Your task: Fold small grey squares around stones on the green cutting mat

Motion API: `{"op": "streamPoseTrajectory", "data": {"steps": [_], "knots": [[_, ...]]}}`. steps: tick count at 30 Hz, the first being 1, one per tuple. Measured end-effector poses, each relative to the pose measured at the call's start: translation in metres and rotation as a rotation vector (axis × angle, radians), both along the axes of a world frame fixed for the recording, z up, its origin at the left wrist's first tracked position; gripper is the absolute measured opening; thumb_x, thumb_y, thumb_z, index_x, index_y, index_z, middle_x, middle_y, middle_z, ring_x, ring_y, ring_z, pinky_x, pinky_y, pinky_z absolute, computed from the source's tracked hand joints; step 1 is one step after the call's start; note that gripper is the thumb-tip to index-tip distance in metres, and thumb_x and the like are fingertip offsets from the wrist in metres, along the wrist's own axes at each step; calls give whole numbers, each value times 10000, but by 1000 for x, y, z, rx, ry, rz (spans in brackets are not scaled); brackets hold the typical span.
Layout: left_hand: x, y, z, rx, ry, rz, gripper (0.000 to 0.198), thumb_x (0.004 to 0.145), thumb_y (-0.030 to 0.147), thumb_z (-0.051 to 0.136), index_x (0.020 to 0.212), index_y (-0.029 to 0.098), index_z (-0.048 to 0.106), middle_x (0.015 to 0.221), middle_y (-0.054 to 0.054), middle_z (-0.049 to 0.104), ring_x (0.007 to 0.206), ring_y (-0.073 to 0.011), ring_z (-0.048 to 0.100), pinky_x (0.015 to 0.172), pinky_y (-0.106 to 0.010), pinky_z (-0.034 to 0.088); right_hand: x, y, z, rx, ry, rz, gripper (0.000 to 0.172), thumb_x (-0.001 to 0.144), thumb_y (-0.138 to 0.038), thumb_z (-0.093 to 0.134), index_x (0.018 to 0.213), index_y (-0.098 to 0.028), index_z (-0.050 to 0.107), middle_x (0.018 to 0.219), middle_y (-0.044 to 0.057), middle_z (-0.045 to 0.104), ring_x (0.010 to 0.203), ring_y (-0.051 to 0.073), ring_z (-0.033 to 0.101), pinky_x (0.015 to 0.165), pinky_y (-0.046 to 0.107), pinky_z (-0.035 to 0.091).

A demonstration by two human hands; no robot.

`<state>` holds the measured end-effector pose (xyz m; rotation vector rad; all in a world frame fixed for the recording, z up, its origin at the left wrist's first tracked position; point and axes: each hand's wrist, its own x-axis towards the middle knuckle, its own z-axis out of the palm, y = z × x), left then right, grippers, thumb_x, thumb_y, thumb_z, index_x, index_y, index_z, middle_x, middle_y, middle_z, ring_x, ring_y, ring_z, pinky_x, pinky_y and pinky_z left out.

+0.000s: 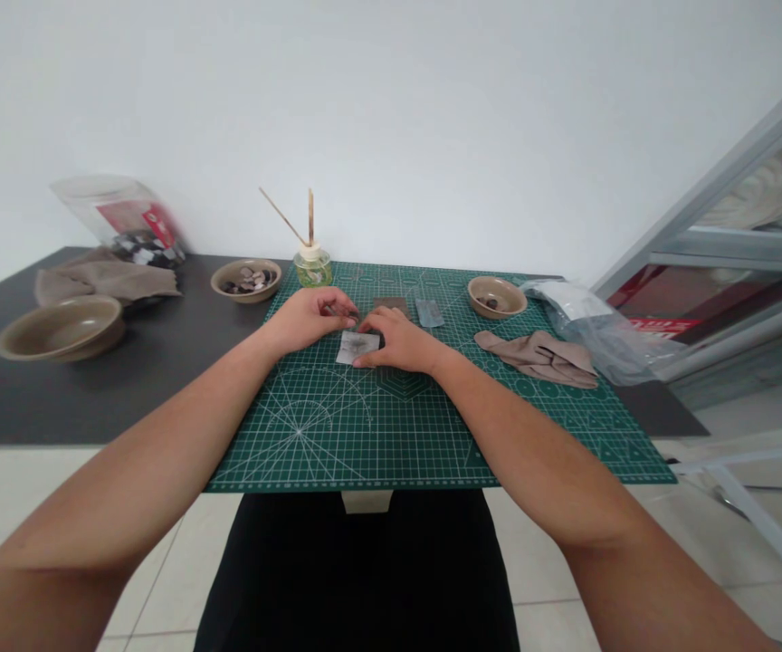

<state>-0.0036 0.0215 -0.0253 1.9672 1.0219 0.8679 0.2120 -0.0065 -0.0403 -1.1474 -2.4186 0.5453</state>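
Greyish sheet (355, 346), I'm arching my right hand (396, 340) over it, thumb touching, left hand (316, 317) curling nearby, both grips unclear

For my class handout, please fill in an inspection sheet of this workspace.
Surface: green gridded mat on dark table.
Things at the hands: pale piece with a dark smudge; brown flat piece and translucent flat piece beyond it.
Clutter: left small bowl and right small bowl, both holding pebble-like pieces; larger bowl; left cloth; right cloth; reed diffuser; plastic bag.
Hands: right hand touching the pale piece; left hand beside it, grip unclear.
Cables: nothing seen.
Surroundings: white wall, tiled floor, cabinet at right.
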Motion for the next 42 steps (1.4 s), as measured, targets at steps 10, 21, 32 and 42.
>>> {"op": "streamPoseTrajectory", "data": {"steps": [10,21,32,42], "knots": [[1,-1,3,-26,-238,248,255,655,298,794,780,165,616,630,12,639,561,-113,575,564,-245,447,1,1,7,8,414,-162,102,822,-259,623,907,-204,637,802,-23,649,742,149,566,707,269,409],[13,-16,11,-180,-148,122,147,660,222,745,724,162,626,624,-11,715,577,-145,671,580,-253,532,-12,-12,18,244,214,-151,293,890,-150,576,1130,-229,723,1161,46,738,1071,217,641,1001,398,445],[18,-15,10,-297,-339,213,183,594,226,798,653,146,644,578,-10,692,552,-144,677,643,-293,597,-17,-17,21,309,59,-69,458,948,-141,481,1392,-217,563,1484,37,533,1341,208,537,1159,418,395],[16,-15,9,-270,-332,201,232,594,237,812,709,145,633,595,-18,706,574,-154,690,635,-292,581,-16,-18,22,291,5,-170,464,943,-132,491,1396,-201,563,1464,65,551,1292,259,580,1104,444,454]]}}
